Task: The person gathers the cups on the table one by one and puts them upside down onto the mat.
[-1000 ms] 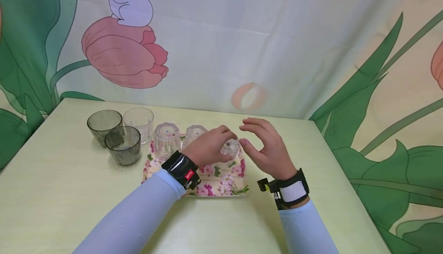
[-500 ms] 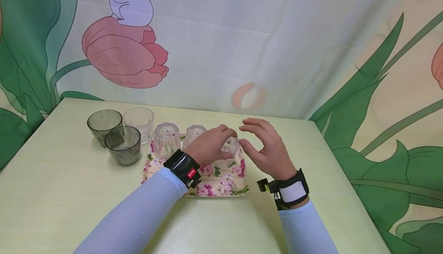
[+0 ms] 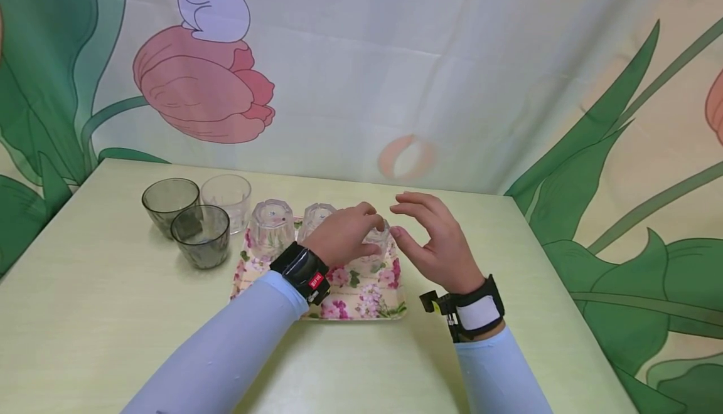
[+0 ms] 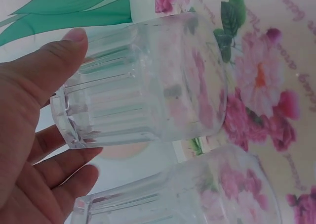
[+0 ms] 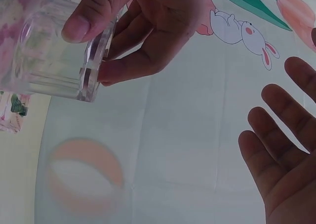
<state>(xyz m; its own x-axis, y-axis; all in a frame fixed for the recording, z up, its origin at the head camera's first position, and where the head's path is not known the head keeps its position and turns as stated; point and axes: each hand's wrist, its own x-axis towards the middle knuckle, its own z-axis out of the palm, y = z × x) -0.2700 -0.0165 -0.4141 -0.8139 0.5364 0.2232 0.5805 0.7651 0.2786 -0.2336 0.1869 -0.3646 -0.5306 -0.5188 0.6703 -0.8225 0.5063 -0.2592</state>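
Note:
My left hand point(image 3: 346, 233) pinches a clear drinking glass point(image 3: 377, 241) near its base, thumb on one side and fingers on the other. The glass point(image 4: 138, 85) is upside down, with its rim at the floral tray point(image 3: 361, 304). Another upturned clear glass point(image 4: 177, 199) is close beside it in the left wrist view. To the right, my right hand point(image 3: 435, 241) is held with fingers spread and nothing in its grasp. The right wrist view shows those straight fingers point(image 5: 286, 155) apart from the glass.
Two more upturned clear glasses, one at the tray's left point(image 3: 272, 232) and one in the middle point(image 3: 317, 216), line the tray's back. Left of the tray stand a clear tumbler point(image 3: 228, 197) and two grey tumblers, one behind point(image 3: 164, 207) and one in front point(image 3: 200, 244). A printed curtain point(image 3: 339, 88) hangs behind the table.
My left wrist has shifted very slightly to the right, with its fingers staying at the glass. My right hand keeps its place, and the other glasses have not moved.

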